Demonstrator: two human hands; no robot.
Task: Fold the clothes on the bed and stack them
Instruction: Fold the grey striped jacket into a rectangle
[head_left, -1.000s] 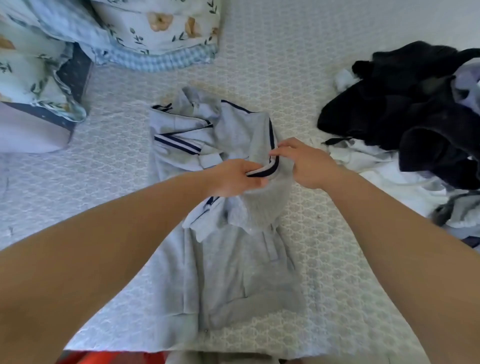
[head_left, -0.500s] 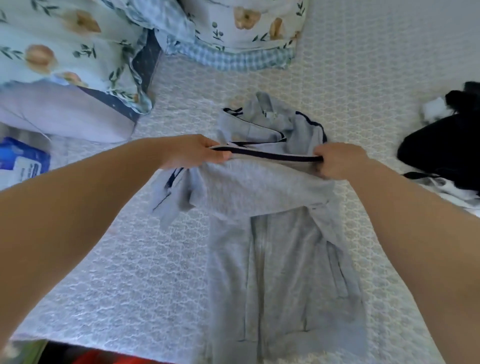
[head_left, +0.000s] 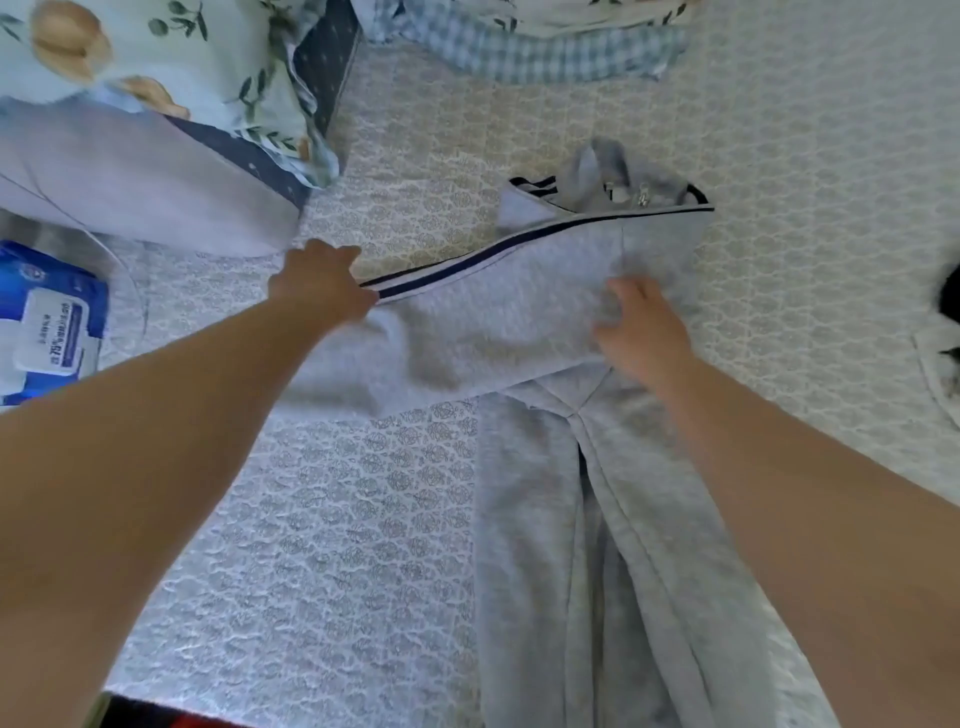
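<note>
Far left there's a glossy blue wipes pack and a floral pillow on the bed, which has a bumpy quilted cover. The left hand is pinching the navy-striped end of the sleeve, pulled out sideways so its long axis runs left-right across the jacket. That's soft grey fleece, body running lengthwise toward me. The right hand lies on the sleeve with fingers loosely spread, pinning the shoulder end. So I'd guess the left one, out at the cuff, swings it back over the body
</note>
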